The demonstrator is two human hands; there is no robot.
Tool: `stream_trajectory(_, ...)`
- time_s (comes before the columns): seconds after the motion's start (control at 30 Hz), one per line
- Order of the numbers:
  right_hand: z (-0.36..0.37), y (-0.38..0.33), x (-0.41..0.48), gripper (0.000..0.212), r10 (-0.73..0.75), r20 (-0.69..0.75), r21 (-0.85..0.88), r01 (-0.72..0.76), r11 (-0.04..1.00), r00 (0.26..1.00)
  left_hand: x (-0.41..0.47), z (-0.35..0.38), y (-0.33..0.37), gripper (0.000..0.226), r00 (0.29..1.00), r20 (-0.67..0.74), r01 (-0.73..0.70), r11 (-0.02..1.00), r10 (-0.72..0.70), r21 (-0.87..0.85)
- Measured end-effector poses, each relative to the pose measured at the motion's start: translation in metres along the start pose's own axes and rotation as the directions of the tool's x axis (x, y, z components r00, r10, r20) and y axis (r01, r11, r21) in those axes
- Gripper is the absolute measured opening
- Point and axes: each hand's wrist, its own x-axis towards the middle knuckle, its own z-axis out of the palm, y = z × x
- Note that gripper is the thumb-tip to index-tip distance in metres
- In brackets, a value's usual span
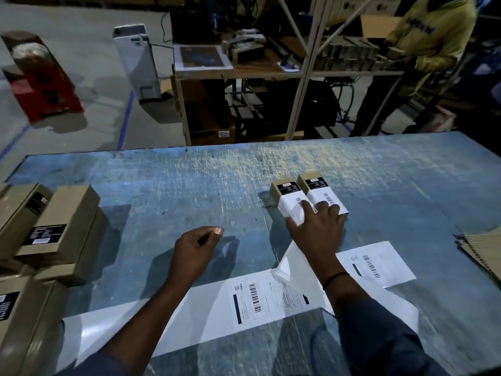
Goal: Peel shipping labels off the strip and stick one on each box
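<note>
Nearest you, the label strip (189, 318) lies flat along the near side of the table (189, 185). One unpeeled label (265, 302) sits mid-strip, within easy reach of either hand. Just past it the glossy backing (292, 264) curls up under your right forearm, probably where labels have come off. Another printed label (379, 267) lies right of your wrist; can't tell whether it is on backing or loose.

Your left hand (195, 253) hovers over bare table, fingers loosely curled, thumb near the index, nothing in it. It looks idle, likely parked close to the strip for the next peel.

Your right hand (317, 226) reaches forward with fingers straight and spread, flat across the white labels on two small boxes. That reads as pressing to seat the adhesive. The left box (284, 189) and the right box (311, 181) sit side by side, touching, so one palm covers both. Each white label wraps the near end, leaving the black printed panel at the far end uncovered.

At the left edge is a stack of brown boxes (62, 229) showing only black panels, no white labels. It is well apart from the done pair, likely to keep to-do and done separate. At the right edge are flat cardboard sheets (485, 251).

Far back, another person in a yellow top (433, 36) works at a shelved bench (271, 74).
</note>
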Motion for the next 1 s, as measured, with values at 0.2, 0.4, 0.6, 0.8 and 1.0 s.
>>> stream_trajectory(0.2, 0.005, 0.001, 0.011, 0.055, 0.006, 0.000, -0.017, -0.006, 1.000, 1.000, -0.001, 0.002, 0.003, 0.011, 0.999, 0.029, 0.024, 1.000, -0.024, -0.014)
stream_trajectory(0.4, 0.005, -0.004, 0.016, 0.054, 0.039, 0.024, -0.035, -0.038, 0.999, 0.999, -0.003, 0.009, 0.008, 0.012, 0.998, 0.059, 0.001, 1.000, -0.002, 0.019)
stream_trajectory(0.6, 0.012, 0.003, 0.018, 0.054, 0.056, 0.039, -0.030, -0.055, 0.998, 0.998, 0.003, 0.036, 0.033, 0.012, 0.986, 0.147, -0.080, 0.997, 0.078, 0.006)
stream_trajectory(0.8, 0.009, 0.022, 0.030, 0.055, 0.122, 0.095, -0.056, -0.117, 0.992, 0.988, 0.003, 0.061, 0.055, 0.014, 0.963, 0.239, -0.134, 0.991, 0.125, 0.023)
stream_trajectory(1.0, 0.001, 0.011, 0.029, 0.058, 0.145, 0.123, -0.018, -0.144, 0.989, 0.982, -0.008, 0.047, 0.055, 0.017, 0.965, 0.235, -0.141, 0.984, 0.113, 0.108)
